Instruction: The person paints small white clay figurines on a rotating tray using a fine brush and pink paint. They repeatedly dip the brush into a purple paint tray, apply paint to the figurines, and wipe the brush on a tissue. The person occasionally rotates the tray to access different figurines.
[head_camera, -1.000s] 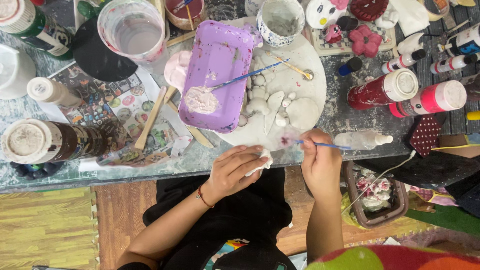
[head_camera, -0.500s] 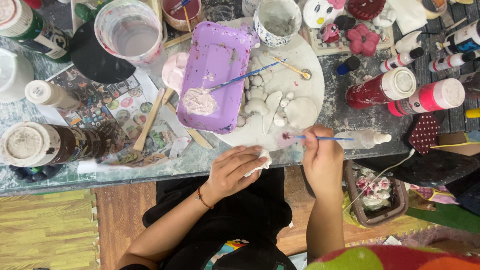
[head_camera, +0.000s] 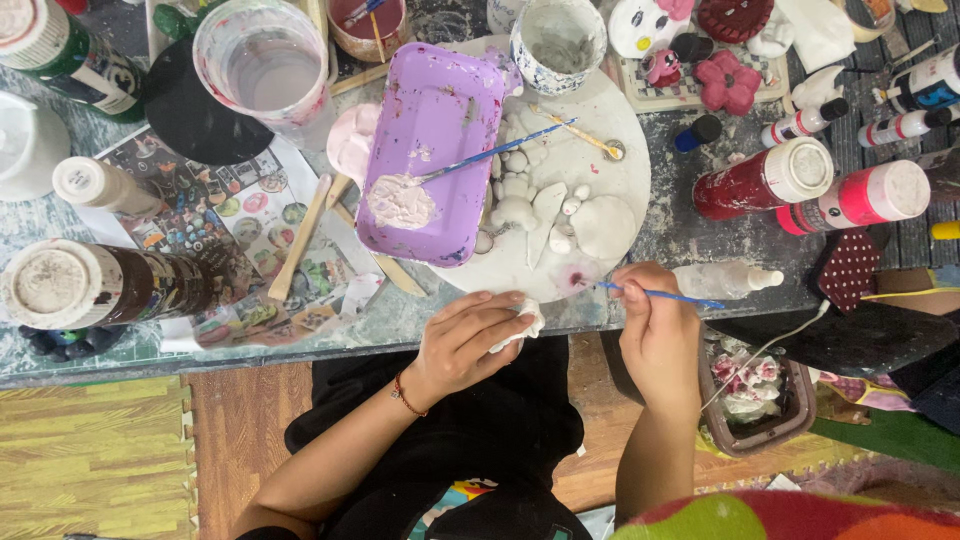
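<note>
A thin blue paintbrush (head_camera: 660, 294) is pinched in the right hand (head_camera: 655, 335), fingers curled tight, its tip on a pink smear at the near rim of the round white board (head_camera: 620, 130). The left hand (head_camera: 470, 340) is half-closed around a crumpled white tissue (head_camera: 520, 325) at the table's (head_camera: 680, 235) near edge. Beyond lie a purple tray (head_camera: 435, 130), red paint bottles (head_camera: 765, 180) and a clear cup (head_camera: 260, 70); below is wooden floor (head_camera: 240, 410).

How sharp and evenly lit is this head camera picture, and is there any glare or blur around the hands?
Head view: lighting is soft and even, shadows faint. The left hand, its white wad, and the right hand holding the blue brush look sharp. Mild sheen on the purple tray; the colourful foreground at the bottom right is blurred.
</note>
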